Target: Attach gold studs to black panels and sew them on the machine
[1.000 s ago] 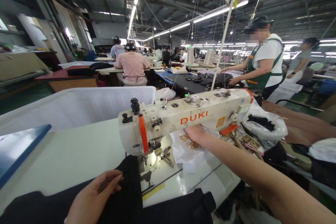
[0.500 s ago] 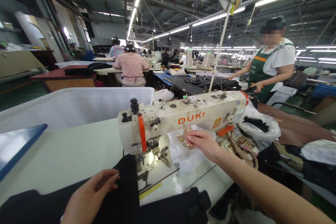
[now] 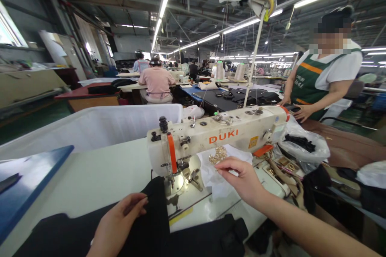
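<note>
The black fabric (image 3: 157, 229) lies on the tabletop (image 3: 111, 168) under the left hand (image 3: 120, 219), its long axis running roughly from eight o'clock to two, twelve being straight ahead. Its upper corner points at the needle plate (image 3: 177, 184), just beside it. The left hand is the nearer one, touching the cloth, thumb and fingertips pinched together at its edge; from them the needle plate sits at two o'clock. The right hand (image 3: 239, 178) is apart from the fabric, drawn to a narrow pinch on what looks like a small gold piece (image 3: 216, 169), too tiny to identify; the plate is at about nine o'clock from it. Just past those fingertips, at twelve, gold hardware (image 3: 218, 154) is heaped on a white sheet (image 3: 221, 188). Above spans the sewing machine (image 3: 196, 140). Farther out, a white bin (image 3: 129, 126) sits at eleven and an aproned co-worker (image 3: 322, 88) stands at two.
</note>
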